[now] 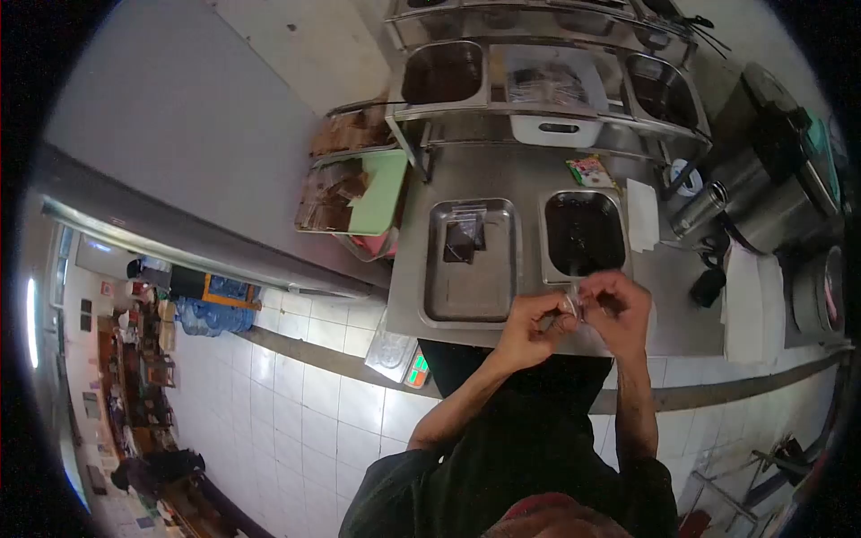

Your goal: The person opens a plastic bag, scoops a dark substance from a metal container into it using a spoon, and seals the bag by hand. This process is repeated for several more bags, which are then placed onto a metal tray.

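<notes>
My left hand and my right hand are close together at the counter's front edge, fingers pinched. Between their fingertips is a small clear plastic bag, mostly covered by the fingers. Just beyond them stands a deep steel pan holding a dark brown sauce or liquid. To its left lies a shallow steel tray with a few small clear packets of dark filling near its far end.
A steel shelf above the counter bears pans and a white basket. Left are a green tray and dark packets. White paper, a steel cup and large pots stand right. A scale sits lower left.
</notes>
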Demonstrator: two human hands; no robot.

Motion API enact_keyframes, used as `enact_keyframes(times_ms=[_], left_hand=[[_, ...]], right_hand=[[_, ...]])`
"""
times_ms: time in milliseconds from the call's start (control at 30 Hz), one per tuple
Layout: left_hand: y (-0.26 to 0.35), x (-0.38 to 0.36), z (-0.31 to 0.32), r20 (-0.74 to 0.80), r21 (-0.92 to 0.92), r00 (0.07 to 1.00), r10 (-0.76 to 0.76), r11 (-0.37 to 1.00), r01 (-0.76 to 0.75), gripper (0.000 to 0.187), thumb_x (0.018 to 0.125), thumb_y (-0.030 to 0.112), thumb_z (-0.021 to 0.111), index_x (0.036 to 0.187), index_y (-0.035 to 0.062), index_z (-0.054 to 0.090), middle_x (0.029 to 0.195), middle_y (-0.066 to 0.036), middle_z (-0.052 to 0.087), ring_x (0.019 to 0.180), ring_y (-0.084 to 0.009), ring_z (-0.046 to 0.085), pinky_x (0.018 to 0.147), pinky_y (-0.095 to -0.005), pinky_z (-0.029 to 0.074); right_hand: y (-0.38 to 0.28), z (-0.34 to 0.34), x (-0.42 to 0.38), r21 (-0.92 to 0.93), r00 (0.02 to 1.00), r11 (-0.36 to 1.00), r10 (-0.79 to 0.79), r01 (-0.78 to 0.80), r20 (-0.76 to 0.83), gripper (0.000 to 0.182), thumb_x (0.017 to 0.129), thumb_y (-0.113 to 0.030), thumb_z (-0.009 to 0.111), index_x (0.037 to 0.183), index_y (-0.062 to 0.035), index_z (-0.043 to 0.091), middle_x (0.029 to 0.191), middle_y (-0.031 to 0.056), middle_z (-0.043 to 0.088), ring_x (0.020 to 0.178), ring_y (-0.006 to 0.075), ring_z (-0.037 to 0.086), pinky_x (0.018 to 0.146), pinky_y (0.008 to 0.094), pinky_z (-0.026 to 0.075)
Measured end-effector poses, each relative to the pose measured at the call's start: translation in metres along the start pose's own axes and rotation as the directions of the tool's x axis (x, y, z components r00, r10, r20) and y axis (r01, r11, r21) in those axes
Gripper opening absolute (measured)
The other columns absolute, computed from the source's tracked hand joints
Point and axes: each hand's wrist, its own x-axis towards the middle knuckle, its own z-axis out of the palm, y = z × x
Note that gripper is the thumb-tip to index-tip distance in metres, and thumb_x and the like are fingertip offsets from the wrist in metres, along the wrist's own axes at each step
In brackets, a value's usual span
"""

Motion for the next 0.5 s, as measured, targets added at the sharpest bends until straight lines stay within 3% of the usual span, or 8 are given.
enact_keyframes(times_ms=[33,100,133,233,267,367,467,500], left_hand=[[0.001,-0.001,0.005,-0.018,-0.068,0.999,-0.04,0.997,0.039,0.014,0.077,-0.012,0.066,0.087,-0.0014,0.064,0.081,-0.003,0.068,0.079,-0.0143,0.065,0.074,-0.0287,0.053],[0.005,0.004,0.004,-0.079,0.043,0.997,-0.006,0.999,0.009,0.011,0.078,-0.009,0.066,0.085,-0.0007,0.065,0.08,-0.005,0.069,0.075,-0.014,0.065,0.07,-0.0283,0.053],[0.008,0.008,0.002,-0.106,0.097,0.994,0.013,0.995,-0.002,0.009,0.079,-0.007,0.066,0.084,-0.0004,0.066,0.079,-0.006,0.07,0.073,-0.0138,0.065,0.069,-0.0281,0.053],[0.013,0.014,-0.001,-0.103,0.571,0.979,0.174,0.816,-0.085,0.002,0.082,0.0,0.069,0.081,0.0002,0.067,0.076,-0.009,0.07,0.066,-0.0122,0.064,0.061,-0.028,0.051],[0.013,0.016,-0.002,-0.096,0.609,0.979,0.179,0.789,-0.085,0.005,0.081,0.001,0.071,0.081,0.0007,0.066,0.074,-0.01,0.068,0.063,-0.0154,0.065,0.059,-0.0284,0.051],[0.021,0.023,-0.002,-0.07,0.65,0.984,0.165,0.755,-0.08,0.011,0.078,0.004,0.075,0.079,0.0015,0.064,0.07,-0.012,0.064,0.058,-0.021,0.065,0.056,-0.0297,0.049],[0.033,0.025,-0.003,-0.022,0.54,0.992,0.123,0.837,-0.092,0.011,0.081,0.004,0.076,0.084,0.0013,0.066,0.07,-0.01,0.066,0.061,-0.0185,0.066,0.057,-0.0306,0.05],[0.027,0.027,-0.007,-0.008,0.495,0.986,0.164,0.858,-0.139,0.013,0.082,0.005,0.077,0.091,0.0015,0.067,0.072,-0.009,0.068,0.063,-0.0175,0.066,0.058,-0.0305,0.05]], right_hand=[[-0.002,-0.002,0.001,-0.013,1.0,1.0,-0.017,0.017,0.003,0.027,0.084,0.003,0.074,0.111,-0.0027,0.071,0.091,0.0036,0.074,0.084,0.0103,0.07,0.074,0.0262,0.058],[-0.011,-0.002,0.004,-0.052,0.999,0.998,-0.039,0.039,0.004,0.027,0.085,0.002,0.074,0.112,-0.0036,0.071,0.09,0.0023,0.073,0.084,0.0094,0.069,0.074,0.026,0.057],[-0.017,0.001,0.003,-0.101,1.0,0.995,-0.02,0.019,-0.004,0.029,0.079,0.005,0.076,0.108,0.0017,0.07,0.09,0.0073,0.073,0.078,0.0117,0.069,0.071,0.0262,0.055],[-0.02,0.003,0.006,-0.672,0.915,0.681,-0.404,0.292,-0.011,0.025,0.079,0.0,0.076,0.103,-0.0034,0.073,0.087,0.0088,0.073,0.078,0.0167,0.072,0.069,0.0293,0.058],[-0.019,0.005,0.01,-0.686,0.885,0.669,-0.459,0.284,-0.081,0.022,0.076,-0.002,0.076,0.098,-0.0042,0.074,0.086,0.0115,0.072,0.075,0.0222,0.071,0.067,0.0318,0.058],[-0.027,0.007,0.019,-0.73,0.87,0.596,-0.492,0.335,-0.002,0.018,0.078,-0.002,0.074,0.096,-0.0045,0.073,0.086,0.01,0.072,0.071,0.0234,0.07,0.064,0.0334,0.057],[-0.022,0.0,0.025,-0.518,0.914,0.763,-0.39,0.388,0.111,0.015,0.08,0.008,0.07,0.094,0.0021,0.072,0.085,0.0109,0.072,0.065,0.0167,0.069,0.059,0.0285,0.055],[-0.023,-0.004,0.024,-0.447,0.956,0.849,-0.286,0.283,0.063,0.013,0.082,0.008,0.07,0.094,0.0028,0.072,0.085,0.0098,0.071,0.065,0.0155,0.068,0.059,0.0281,0.055]])
